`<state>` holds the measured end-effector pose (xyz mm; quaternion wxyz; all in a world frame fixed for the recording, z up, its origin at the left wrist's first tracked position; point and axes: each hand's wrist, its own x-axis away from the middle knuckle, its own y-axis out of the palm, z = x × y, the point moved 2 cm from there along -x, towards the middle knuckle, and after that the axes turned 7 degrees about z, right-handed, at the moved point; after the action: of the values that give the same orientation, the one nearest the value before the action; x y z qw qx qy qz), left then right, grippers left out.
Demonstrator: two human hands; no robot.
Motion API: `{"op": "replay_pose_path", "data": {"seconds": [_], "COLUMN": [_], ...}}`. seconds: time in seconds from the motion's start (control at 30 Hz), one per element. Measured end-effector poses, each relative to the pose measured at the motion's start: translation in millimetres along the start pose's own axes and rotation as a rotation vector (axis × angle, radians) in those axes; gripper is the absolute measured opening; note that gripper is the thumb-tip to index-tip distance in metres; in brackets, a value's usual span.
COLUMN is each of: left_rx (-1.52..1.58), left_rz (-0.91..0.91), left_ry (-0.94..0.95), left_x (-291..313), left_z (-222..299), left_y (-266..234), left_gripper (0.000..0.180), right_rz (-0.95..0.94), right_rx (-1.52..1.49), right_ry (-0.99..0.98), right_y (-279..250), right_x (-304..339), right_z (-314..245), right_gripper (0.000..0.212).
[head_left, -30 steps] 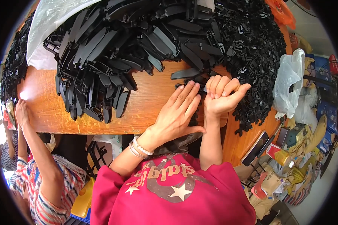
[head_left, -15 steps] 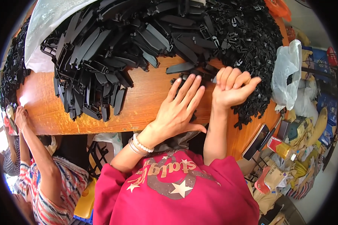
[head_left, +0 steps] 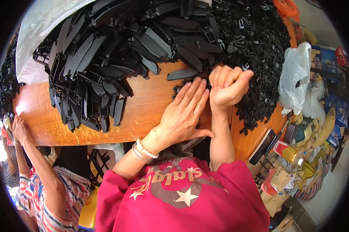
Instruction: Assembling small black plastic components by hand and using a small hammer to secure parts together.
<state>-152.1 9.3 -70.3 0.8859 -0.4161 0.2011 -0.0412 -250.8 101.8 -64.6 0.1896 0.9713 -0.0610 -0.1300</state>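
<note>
My left hand (head_left: pixel 182 114) reaches over the front part of the wooden table, palm down. Its fingers are stretched out and its thumb points right; beneath the fingertips lie small black parts, partly hidden. Bracelets circle that wrist. Close on its right, my right hand (head_left: pixel 229 87) is curled into a fist with the thumb sticking out, and nothing shows in it. Just beyond the hands is a flat black plastic piece (head_left: pixel 182 74). A heap of long, curved black plastic pieces (head_left: pixel 87 54) spreads over the far left and middle. Small black plastic clips (head_left: pixel 255 58) are piled at the right.
A clear plastic sheet (head_left: pixel 27 58) drapes beside the heap at far left. Another person's hand (head_left: pixel 20 129) rests at the table's left edge. A phone (head_left: pixel 262 146) stands at the right edge, near a plastic bag (head_left: pixel 294 75) and a yellow bottle (head_left: pixel 289 153).
My right fist has moved left, closer to my left hand. My left hand keeps its flat pose. The view has shifted slightly.
</note>
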Motion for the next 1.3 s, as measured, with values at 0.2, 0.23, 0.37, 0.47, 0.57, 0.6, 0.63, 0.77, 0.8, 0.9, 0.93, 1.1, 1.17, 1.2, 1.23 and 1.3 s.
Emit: {"op": "replay_pose_path", "data": {"seconds": [0.2, 0.23, 0.37, 0.47, 0.57, 0.6, 0.63, 0.77, 0.8, 0.9, 0.93, 1.1, 1.17, 1.2, 1.23, 1.3], "left_rx": [-0.034, -0.002, -0.008, -0.023, -0.045, -0.040, -0.029, 0.026, 0.027, 0.038, 0.038, 0.018, 0.009, -0.014, -0.039, -0.045], "left_rz": [-0.014, 0.010, -0.011, 0.009, 0.004, 0.002, 0.014, 0.023, 0.023, 0.024, 0.023, 0.025, 0.035, 0.044, 0.053, 0.053], "left_ry": [0.000, -0.004, 0.067, 0.096, 0.066, 0.067, 0.081, 0.067, 0.066, 0.064, 0.062, 0.060, 0.059, 0.073, 0.089, 0.102], "left_x": [4, 5, -12, -23, -29, -29, -30, -26, -28, -30, -30, -29, -29, -30, -31, -31], "left_z": [0, 0, 13, 9, 7, 6, 4, 2, 1, 2, 2, 3, 4, 4, 5, 4], "left_y": [6, 7, 3, 11, 15, 17, 17, 17, 17, 17, 17, 14, 13, 13, 14, 12], "left_gripper": [0.112, 0.115, 0.117, 0.114, 0.110, 0.110, 0.109, 0.105, 0.105, 0.103, 0.103, 0.102, 0.100, 0.099, 0.098, 0.097], "right_rz": [0.045, 0.103, 0.187, 0.178, 0.193, 0.179, 0.164, 0.158, 0.181, 0.148, 0.148, 0.095, 0.070, 0.060, 0.039, 0.015], "right_rx": [-0.148, -0.178, -0.148, -0.176, -0.077, -0.073, -0.068, -0.069, -0.065, -0.019, -0.019, -0.006, -0.012, -0.029, -0.050, -0.092], "right_ry": [0.074, 0.001, -0.041, -0.030, -0.002, -0.004, -0.006, -0.002, -0.005, -0.049, -0.047, -0.036, -0.054, -0.046, -0.017, -0.011], "right_y": [-21, -32, -47, -41, -43, -44, -45, -44, -41, -35, -34, -31, -27, -27, -31, -33], "right_x": [-2, -6, -24, -26, -25, -25, -25, -23, -21, -25, -24, -23, -25, -26, -27, -27], "right_z": [1, -5, -21, -14, -3, -2, 0, 2, 2, -1, 0, 0, 0, -1, -3, -3], "right_gripper": [0.061, 0.062, 0.062, 0.062, 0.060, 0.060, 0.060, 0.059, 0.058, 0.058, 0.058, 0.057, 0.057, 0.058, 0.057, 0.057]}}
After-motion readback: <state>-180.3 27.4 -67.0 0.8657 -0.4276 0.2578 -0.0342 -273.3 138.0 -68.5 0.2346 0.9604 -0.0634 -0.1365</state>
